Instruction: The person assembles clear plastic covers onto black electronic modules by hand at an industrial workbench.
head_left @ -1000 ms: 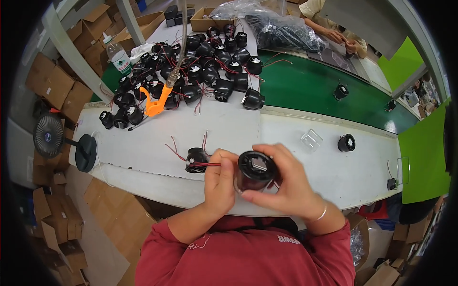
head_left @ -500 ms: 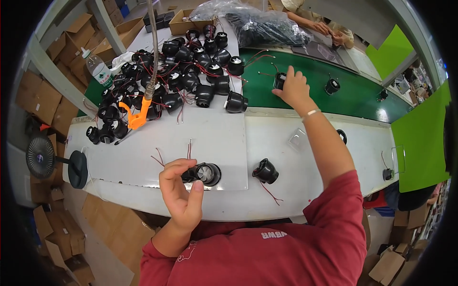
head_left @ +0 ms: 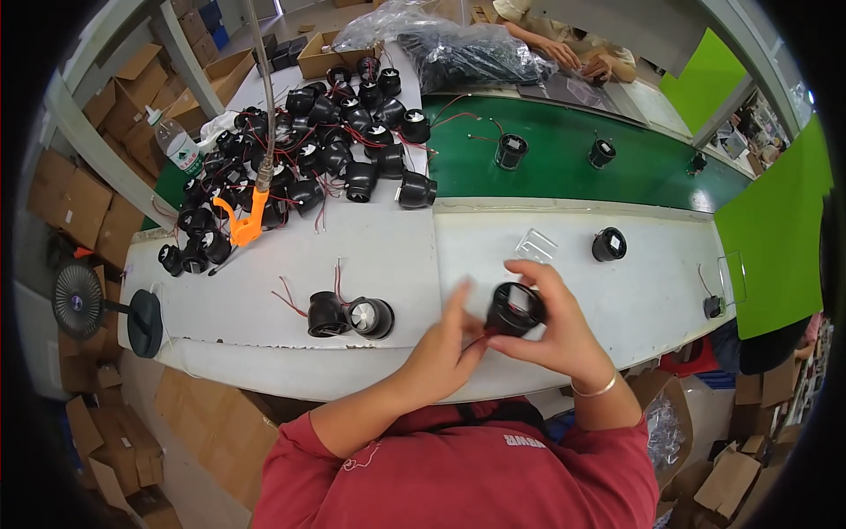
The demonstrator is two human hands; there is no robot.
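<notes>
My right hand [head_left: 564, 331] grips a black cylindrical fan unit [head_left: 514, 310], fingers and thumb around its side, above the front of the white table. A pale patch shows on its upward face. Close to its left side is my left hand [head_left: 434, 357], thumb and raised forefinger apart, the fingertips smeared by motion. A dark wire shows by the left thumb; whether the hand touches it I cannot tell. Left of my hands stand two more units, a black one [head_left: 327, 314] with red wires and one with a pale finned wheel [head_left: 370, 317].
A heap of black fan units [head_left: 335, 159] with wires covers the back left. More units stand on the green belt [head_left: 555, 181]. An orange-tipped hose [head_left: 249, 220] hangs over the table. Nearby are a clear plastic piece [head_left: 536, 246], another unit [head_left: 609, 244] and a desk fan [head_left: 145, 317].
My right hand has come back from the green belt, leaving a unit standing there, and now holds the unit that lay on the table. My left hand has moved right from the two units.
</notes>
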